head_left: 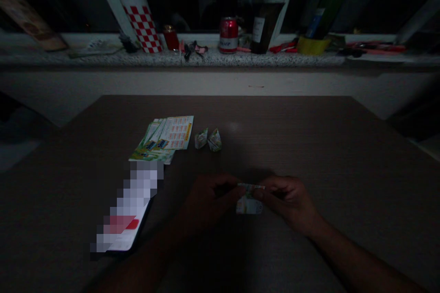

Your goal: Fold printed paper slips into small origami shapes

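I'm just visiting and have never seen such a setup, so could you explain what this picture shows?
There is no machine here, only a person's left hand and right hand, both bare. The single picture comes from a camera worn on the head, looking forward and down. The hands share a grip on a small printed paper. On the brown table lie a stack of printed sheets, two small folded pieces beside it, and a lit phone whose screen is partly pixelated. Beyond, the windowsill carries bottles and a red can.
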The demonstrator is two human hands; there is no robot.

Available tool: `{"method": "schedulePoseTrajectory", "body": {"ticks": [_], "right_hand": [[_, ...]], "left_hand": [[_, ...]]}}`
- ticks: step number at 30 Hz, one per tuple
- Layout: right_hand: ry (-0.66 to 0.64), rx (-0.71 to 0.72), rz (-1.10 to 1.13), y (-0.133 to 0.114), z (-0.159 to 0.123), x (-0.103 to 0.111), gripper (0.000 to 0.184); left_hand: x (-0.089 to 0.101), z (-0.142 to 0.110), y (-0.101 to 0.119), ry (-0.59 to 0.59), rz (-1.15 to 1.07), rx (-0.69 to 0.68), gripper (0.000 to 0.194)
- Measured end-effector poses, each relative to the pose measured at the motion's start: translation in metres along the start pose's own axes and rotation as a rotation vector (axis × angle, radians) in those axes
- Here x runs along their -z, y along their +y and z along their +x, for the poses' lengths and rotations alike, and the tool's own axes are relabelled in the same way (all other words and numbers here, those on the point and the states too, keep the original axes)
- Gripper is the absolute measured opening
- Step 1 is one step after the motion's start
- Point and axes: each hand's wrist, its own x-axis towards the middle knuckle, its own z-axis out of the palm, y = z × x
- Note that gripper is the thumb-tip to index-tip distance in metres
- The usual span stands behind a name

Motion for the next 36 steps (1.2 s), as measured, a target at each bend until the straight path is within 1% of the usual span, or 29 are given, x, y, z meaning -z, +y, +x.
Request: {"method": "schedulePoseTrajectory", "body": {"ticks": [6,10,13,16,19,23,28,30,34,36], "right_hand": [[-0.03,-0.028,0.054,0.0,0.0002,0.0002,0.023],[-0.126,-0.073,0.1,0.0042,-0.0013,-0.0018,0.024],[-0.174,-0.088,0.031,0.0063,-0.0021,-0.0027,0.022],[-0.135,-0.023,-0.085,0.0048,-0.002,-0.0022,0.022],[-0.125,0.017,-0.125,0.0024,-0.0023,-0.0016,0.024],[-0.135,0.002,-0.116,0.003,-0.0027,-0.001,0.021],[-0.044,0.027,-0.03,0.0037,-0.0004,0.0,0.015],[-0.019,0.012,-0.011,0.0029,0.0006,0.0,0.018],[0.019,-0.079,0.049,0.0022,0.0018,-0.0008,0.023],[0.04,-0.094,0.062,0.0028,0.0025,-0.001,0.024]], "left_hand": [[0.001,-0.0021,0.0025,0.012,0.006,-0.045,0.017],[-0.0009,-0.0029,0.0037,0.07,-0.009,-0.054,0.016],[-0.003,-0.0029,0.0035,0.081,-0.036,-0.049,0.015],[-0.0047,-0.0032,0.0023,0.079,-0.049,-0.056,0.016],[-0.0057,-0.0035,0.0005,0.098,-0.04,-0.042,0.017],[-0.0049,-0.0029,-0.0013,0.092,-0.016,-0.005,0.018],[-0.0018,-0.002,0.0001,0.071,0.001,0.036,0.021],[-0.0012,-0.0019,0.0012,0.086,-0.011,0.025,0.02],[-0.0018,-0.0022,0.0006,0.129,-0.012,-0.009,0.018],[-0.0029,-0.0023,-0.0009,0.121,-0.016,-0.001,0.02]]}}
